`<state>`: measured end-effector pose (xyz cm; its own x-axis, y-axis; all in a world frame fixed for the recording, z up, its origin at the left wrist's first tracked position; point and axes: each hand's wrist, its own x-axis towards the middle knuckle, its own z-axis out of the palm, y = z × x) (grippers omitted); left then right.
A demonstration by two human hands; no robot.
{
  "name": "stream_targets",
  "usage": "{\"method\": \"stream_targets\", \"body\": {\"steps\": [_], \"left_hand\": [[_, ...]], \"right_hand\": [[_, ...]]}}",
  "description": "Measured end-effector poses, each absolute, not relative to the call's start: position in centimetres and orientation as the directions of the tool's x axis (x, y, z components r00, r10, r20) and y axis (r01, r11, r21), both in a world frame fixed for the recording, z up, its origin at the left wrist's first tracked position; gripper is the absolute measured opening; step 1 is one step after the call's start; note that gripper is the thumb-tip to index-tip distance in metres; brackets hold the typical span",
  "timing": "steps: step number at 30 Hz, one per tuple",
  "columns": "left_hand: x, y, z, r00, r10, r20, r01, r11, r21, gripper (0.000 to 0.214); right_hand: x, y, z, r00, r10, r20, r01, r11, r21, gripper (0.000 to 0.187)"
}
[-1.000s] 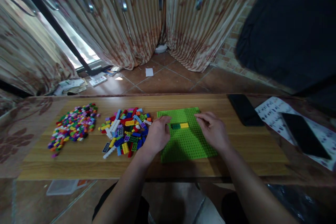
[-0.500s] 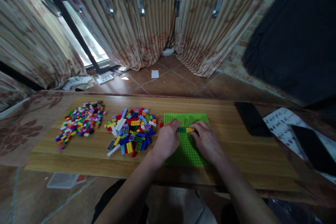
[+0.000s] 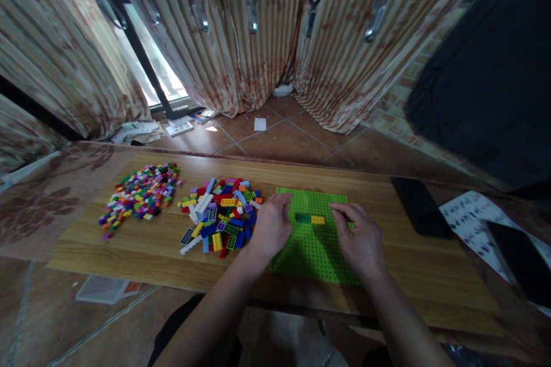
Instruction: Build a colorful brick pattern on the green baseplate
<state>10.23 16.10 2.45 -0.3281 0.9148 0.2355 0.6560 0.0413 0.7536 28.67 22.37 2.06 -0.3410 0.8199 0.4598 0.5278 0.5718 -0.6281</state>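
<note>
A bright green studded baseplate [image 3: 316, 249] lies on the wooden board in front of me. A dark green brick [image 3: 303, 218] and a yellow brick [image 3: 318, 220] sit side by side on it. My left hand [image 3: 270, 228] rests on the plate's left edge, fingers loosely curled, nothing seen in them. My right hand [image 3: 360, 239] lies on the plate's right part, fingers curled and apart from the yellow brick, holding nothing I can see. A pile of larger mixed-colour bricks [image 3: 220, 215] lies just left of my left hand.
A heap of small coloured pieces [image 3: 139, 196] lies at the board's left. A black phone [image 3: 420, 206] lies right of the plate, and another dark device [image 3: 519, 253] rests on a printed sheet [image 3: 467, 215]. Curtains and tiled floor lie beyond the board.
My right hand has drawn back to the right off the yellow brick, which stays on the plate. My left hand stays at the plate's left edge. The camera has tilted.
</note>
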Motion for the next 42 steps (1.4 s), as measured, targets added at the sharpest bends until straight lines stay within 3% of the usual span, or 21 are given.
{"method": "stream_targets", "body": {"steps": [5,11,15,23,28,32,37,42], "left_hand": [[8.9,16.1,2.9,-0.394,0.871,0.293,0.634,0.027,0.773,0.032],[6.7,15.8,3.7,-0.493,0.822,0.286,0.577,0.063,0.815,0.027],[5.7,15.8,3.4,-0.552,0.792,0.262,0.507,0.069,0.859,0.026],[4.8,15.7,3.6,-0.663,0.724,0.190,0.252,-0.023,0.967,0.020],[3.1,15.1,4.9,-0.747,0.645,0.160,0.148,-0.073,0.986,0.021],[1.9,14.5,5.7,-0.795,0.590,0.140,0.090,-0.114,0.989,0.023],[1.4,14.2,6.0,-0.819,0.559,0.129,0.061,-0.140,0.988,0.022],[1.1,14.0,5.9,-0.817,0.564,0.122,0.041,-0.155,0.987,0.021]], "right_hand": [[27.9,21.8,1.5,-0.438,0.767,0.470,0.501,0.642,-0.580,0.019],[26.4,19.6,1.1,-0.602,0.717,0.351,0.641,0.697,-0.323,0.017],[25.5,17.6,0.7,-0.594,0.748,0.296,0.740,0.652,-0.163,0.031],[25.4,16.8,-0.6,-0.642,0.695,0.324,0.728,0.685,-0.029,0.043],[26.1,17.3,-0.9,-0.648,0.671,0.359,0.702,0.709,-0.058,0.040],[26.0,17.5,-0.9,-0.570,0.709,0.416,0.721,0.674,-0.162,0.031],[25.4,17.3,0.0,-0.510,0.699,0.501,0.725,0.663,-0.186,0.031],[23.2,16.4,0.5,-0.552,0.608,0.570,0.546,0.781,-0.304,0.024]]}}
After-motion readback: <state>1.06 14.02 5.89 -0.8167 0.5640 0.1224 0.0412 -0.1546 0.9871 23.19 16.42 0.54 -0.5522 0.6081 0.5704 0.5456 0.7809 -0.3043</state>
